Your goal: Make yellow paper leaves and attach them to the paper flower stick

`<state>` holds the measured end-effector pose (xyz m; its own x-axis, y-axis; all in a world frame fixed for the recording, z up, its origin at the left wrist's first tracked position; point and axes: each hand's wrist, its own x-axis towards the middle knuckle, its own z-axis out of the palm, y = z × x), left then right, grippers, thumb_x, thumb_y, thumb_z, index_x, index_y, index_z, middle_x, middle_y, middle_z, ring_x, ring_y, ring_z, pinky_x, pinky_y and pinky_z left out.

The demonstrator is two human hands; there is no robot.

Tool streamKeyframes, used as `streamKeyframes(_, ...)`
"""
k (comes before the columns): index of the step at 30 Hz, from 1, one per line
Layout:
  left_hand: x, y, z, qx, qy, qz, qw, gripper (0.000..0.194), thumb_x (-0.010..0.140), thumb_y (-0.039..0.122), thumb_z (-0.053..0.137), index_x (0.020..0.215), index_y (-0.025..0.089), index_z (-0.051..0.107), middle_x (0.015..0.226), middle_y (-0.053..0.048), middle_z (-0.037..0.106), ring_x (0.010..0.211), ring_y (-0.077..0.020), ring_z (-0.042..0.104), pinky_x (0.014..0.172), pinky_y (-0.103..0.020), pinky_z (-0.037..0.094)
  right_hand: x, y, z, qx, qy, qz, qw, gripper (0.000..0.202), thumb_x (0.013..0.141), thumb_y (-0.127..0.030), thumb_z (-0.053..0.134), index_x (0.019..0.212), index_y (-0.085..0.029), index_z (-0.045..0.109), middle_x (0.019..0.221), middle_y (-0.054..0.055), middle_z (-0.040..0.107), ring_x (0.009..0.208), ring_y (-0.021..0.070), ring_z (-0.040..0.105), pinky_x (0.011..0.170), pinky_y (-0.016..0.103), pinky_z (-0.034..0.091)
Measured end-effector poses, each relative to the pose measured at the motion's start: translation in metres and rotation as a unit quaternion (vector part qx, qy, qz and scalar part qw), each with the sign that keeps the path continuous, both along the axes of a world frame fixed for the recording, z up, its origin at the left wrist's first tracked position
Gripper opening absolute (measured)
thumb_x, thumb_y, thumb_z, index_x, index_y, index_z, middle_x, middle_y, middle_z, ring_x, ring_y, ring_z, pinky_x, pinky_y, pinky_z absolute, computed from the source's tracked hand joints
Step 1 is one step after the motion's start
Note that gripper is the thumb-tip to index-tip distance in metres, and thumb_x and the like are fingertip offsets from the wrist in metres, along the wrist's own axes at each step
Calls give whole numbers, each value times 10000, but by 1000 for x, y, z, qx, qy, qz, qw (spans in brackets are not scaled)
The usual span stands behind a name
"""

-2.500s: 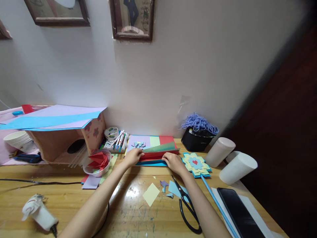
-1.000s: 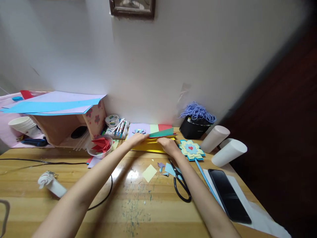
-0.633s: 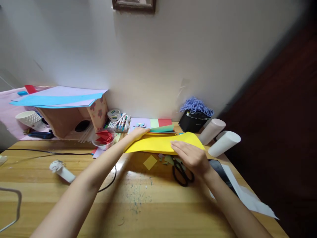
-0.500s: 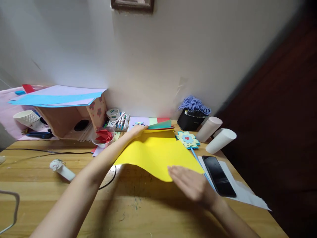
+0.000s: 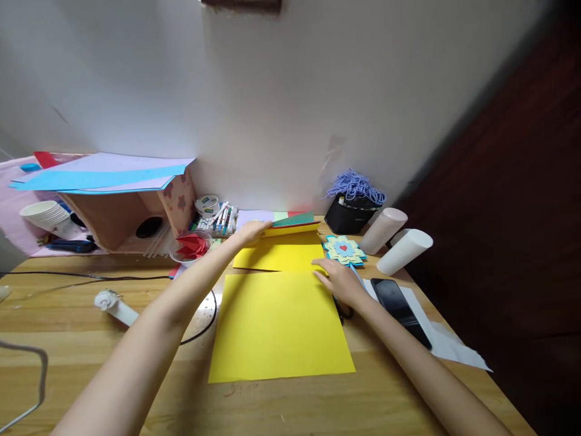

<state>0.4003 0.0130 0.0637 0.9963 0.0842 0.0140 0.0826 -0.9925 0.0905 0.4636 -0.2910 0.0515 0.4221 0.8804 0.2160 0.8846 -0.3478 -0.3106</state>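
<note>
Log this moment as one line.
left hand: holding up multicoloured paper sheets | right hand: fingers at flat yellow rectangular paper sheet's upper-right corner, contact unclear | nearby: blue-yellow paper flower

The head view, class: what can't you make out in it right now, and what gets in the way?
All in the head view:
Left hand: how its fingers grip the coloured sheets, mostly hidden by the hand's back.
Table beneath the large yellow sheet: covered by it.
White device: one end, hidden behind the left forearm.
Picture frame: cut off by the top edge.
Lettering on the black container: too small to read.
</note>
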Motion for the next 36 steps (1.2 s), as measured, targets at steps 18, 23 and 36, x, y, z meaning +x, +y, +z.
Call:
streamKeyframes(18,6,7,17,28,-52,54,997,282,832,204,439,1112,217,470,1001,-81,647,909,-209,594,688,-250,385,-27,130,-56,-86,-147,77,982,436,812,-4,337,1230,28,457,1246,279,492,1148,302,504,939,404,420)
streamKeyframes(23,1,6,17,50,-55,42,996,285,842,182,408,1121,204,462,957,-91,658,869,-217,610,662,-261,389,-10,123,-57,-63,-171,193,964,392,868,-55,328,1233,-49,471,1296,188,485,1161,244,497,967,374,417)
streamKeyframes(36,-6,-9,6,65,-29,6,997,307,811,150,419,1111,178,477,921,-114,658,778,-227,623,624,-274,405,18,170,-52,-85,-133,166,973,402,880,-67,297,1250,-99,452,1245,184,523,1084,262,539,811,372,491)
